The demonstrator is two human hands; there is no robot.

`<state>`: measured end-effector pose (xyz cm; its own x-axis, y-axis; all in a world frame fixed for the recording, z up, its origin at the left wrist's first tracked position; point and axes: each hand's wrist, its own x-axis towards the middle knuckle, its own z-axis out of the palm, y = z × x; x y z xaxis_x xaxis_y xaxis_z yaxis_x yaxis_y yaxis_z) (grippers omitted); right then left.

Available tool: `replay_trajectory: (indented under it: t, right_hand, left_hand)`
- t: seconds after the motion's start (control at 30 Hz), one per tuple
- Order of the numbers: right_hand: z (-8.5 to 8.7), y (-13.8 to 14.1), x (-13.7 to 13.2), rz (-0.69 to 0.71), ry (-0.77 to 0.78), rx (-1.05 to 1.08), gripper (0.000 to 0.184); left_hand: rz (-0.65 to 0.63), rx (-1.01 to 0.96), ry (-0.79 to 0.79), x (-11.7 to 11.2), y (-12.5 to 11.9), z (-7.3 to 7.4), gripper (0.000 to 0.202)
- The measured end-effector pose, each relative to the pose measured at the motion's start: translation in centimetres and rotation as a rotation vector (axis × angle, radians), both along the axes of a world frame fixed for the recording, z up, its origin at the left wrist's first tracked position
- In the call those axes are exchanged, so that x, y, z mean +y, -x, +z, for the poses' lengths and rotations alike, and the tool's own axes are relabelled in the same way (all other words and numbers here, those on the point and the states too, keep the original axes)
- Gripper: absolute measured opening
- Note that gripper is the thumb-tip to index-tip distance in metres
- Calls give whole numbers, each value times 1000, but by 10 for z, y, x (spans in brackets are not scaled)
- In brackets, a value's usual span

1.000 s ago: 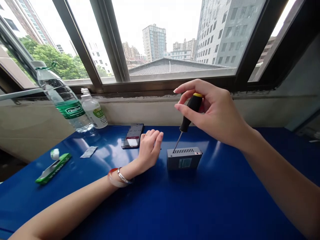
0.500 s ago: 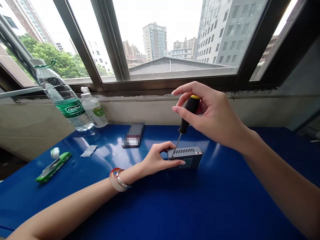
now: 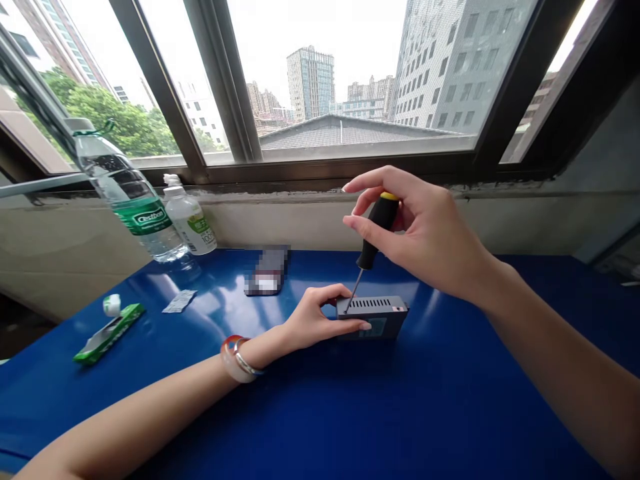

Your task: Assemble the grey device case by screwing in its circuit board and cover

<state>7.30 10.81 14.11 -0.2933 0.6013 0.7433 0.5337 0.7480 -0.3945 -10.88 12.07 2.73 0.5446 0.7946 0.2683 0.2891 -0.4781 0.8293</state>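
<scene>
A dark grey metal box (image 3: 387, 323) with a row of vent slots on top stands on the blue table. My left hand (image 3: 315, 320) grips its left end, thumb along the near side and fingers behind. In my right hand (image 3: 410, 217) is a screwdriver (image 3: 374, 233) with a black handle and a yellow ring near its end. Its shaft slants down to the left, and the tip meets the top of the box near the left corner, at what looks like a screw hole. My right fingers curl loosely about the handle.
At the back left stand a large water bottle (image 3: 145, 217) and a smaller bottle (image 3: 190, 223). A blurred dark flat item (image 3: 267, 270), a silvery packet (image 3: 180, 301) and an open green box (image 3: 110, 333) lie on the blue table (image 3: 300, 413). Behind is a window.
Almost nothing differs. The whole view has shifted very slightly; both hands, the screwdriver and the box keep the same places relative to one another.
</scene>
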Motion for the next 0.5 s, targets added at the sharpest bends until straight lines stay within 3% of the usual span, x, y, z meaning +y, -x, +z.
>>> replay_trajectory:
  t: [0.3,0.5]
  right_hand:
    - [-2,1,0,-1,-42,-38,29]
    - [-1,7,-5,164,40,-19,34]
  left_hand:
    - [-22,-4,8,1,1,-2,34]
    - [-41,12,5,-1,0,-1,35]
